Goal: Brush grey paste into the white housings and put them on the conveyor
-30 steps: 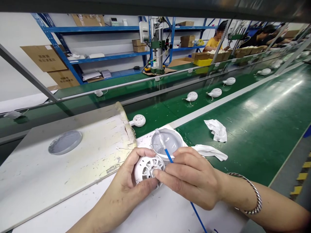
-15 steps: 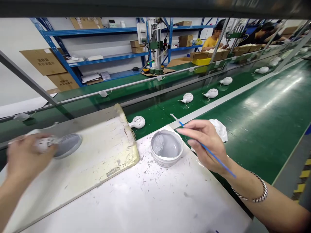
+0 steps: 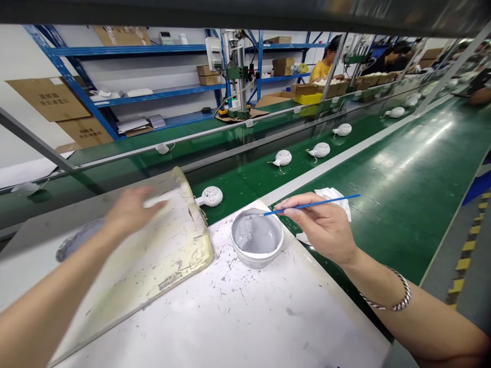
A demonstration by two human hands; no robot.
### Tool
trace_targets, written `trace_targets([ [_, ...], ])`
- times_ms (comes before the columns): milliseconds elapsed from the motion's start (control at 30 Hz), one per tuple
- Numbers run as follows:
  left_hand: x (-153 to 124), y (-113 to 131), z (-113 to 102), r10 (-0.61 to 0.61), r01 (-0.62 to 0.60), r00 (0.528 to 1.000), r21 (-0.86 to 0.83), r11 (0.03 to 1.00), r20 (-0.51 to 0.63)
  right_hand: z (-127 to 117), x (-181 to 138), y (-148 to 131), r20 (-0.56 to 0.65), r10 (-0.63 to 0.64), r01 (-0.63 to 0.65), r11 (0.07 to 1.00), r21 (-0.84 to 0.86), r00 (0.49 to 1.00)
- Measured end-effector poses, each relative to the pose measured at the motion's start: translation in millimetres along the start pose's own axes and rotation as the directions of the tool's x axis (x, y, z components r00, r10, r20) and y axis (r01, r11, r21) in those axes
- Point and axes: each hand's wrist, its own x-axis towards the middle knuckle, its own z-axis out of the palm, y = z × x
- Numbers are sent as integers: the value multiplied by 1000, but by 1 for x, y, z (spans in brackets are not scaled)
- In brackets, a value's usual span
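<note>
right now the right hand point(image 3: 318, 227) pinches a thin blue paintbrush point(image 3: 318, 204) between thumb and fingers, its tip at the rim of a white tub point(image 3: 255, 259) of grey paste point(image 3: 255, 236) at the hand's nine o'clock. the left hand point(image 3: 132, 212), blurred, hangs with fingers extended over a worn, paint-stained board point(image 3: 153, 266) at the tub's nine o'clock; whether it grips anything cannot be told. a white vented ball point(image 3: 211, 196) sits on the green conveyor belt point(image 3: 238, 179) at the tub's eleven o'clock.

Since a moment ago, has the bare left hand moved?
Yes, the left hand went rightward, from the round grey disc to above the cream board, nearer the white bowl.
</note>
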Motion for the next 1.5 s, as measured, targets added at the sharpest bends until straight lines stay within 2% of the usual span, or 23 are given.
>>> trace_targets([
  [67, 14, 18, 47, 19, -37, 995, 179, 983, 102, 2, -1, -1, 14, 25, -25, 999, 48, 1000],
  [167, 34, 41, 105, -23, -37, 987, 360, 932, 161, 5, -2, -3, 29, 13, -15, 998, 65, 999],
  [233, 45, 48, 129, -71, -6, 984, 424, 905, 165, 7, -1, -5, 38, -17, 15, 999, 37, 999],
  [300, 52, 48, 139, -111, 29, 980, 439, 898, 163, 7, -1, -5, 55, -54, 54, 999, 1, 997],
  [367, 55, 44, 139, -124, 48, 978, 398, 916, 166, 7, -2, -5, 73, -84, 85, 996, -21, 994],
  [467, 54, 40, 122, -102, 65, 982, 226, 972, 157, 7, -2, -4, 86, -100, 102, 994, -25, 991],
  [533, 49, 38, 104, -87, 84, 988, 27, 996, 127, 7, -2, -4, 92, -102, 104, 994, -20, 991],
  [600, 41, 36, 83, -94, 114, 991, -231, 966, 98, 8, -2, -5, 103, -94, 96, 995, -15, 990],
  [700, 22, 28, 52, -130, 159, 987, -597, 787, 91, 11, -2, -6, 115, -18, 14, 999, 39, 993],
  [767, 7, 19, 38, -152, 169, 984, -740, 651, 90, 13, -1, -6, 116, 80, -95, 986, 134, 990],
  [833, -8, 11, 30, -180, 175, 979, -845, 504, 95, 15, 0, -3, 118, 190, -214, 945, 246, 975],
  [967, -32, 0, 29, -246, 176, 959, -977, 119, 142, 16, 4, 9, 101, 364, -373, 836, 402, 926],
  [1000, -37, -2, 31, -257, 173, 955, -982, 70, 150, 16, 5, 12, 92, 401, -399, 806, 438, 911],
  [1033, -41, -2, 32, -258, 174, 954, -983, 60, 153, 15, 7, 14, 84, 443, -426, 769, 476, 893],
  [1100, -49, -4, 35, -243, 194, 955, -978, 81, 169, 14, 10, 17, 74, 534, -481, 681, 553, 842],
  [1167, -55, -5, 39, -206, 228, 959, -962, 153, 194, 13, 11, 19, 81, 616, -528, 591, 610, 784],
  [1233, -60, -4, 42, -174, 237, 966, -929, 285, 193, 12, 12, 20, 91, 673, -558, 521, 646, 734],
  [1300, -64, -2, 46, -150, 186, 980, -871, 455, 131, 12, 13, 21, 95, 712, -572, 469, 673, 696],
  [1400, -72, 5, 50, -108, 91, 994, -774, 626, 30, 11, 13, 24, 128, 736, -589, 411, 695, 665],
  [1500, -80, 13, 52, -100, 107, 993, -763, 638, 55, 8, 14, 25, 203, 715, -608, 369, 703, 669],
])
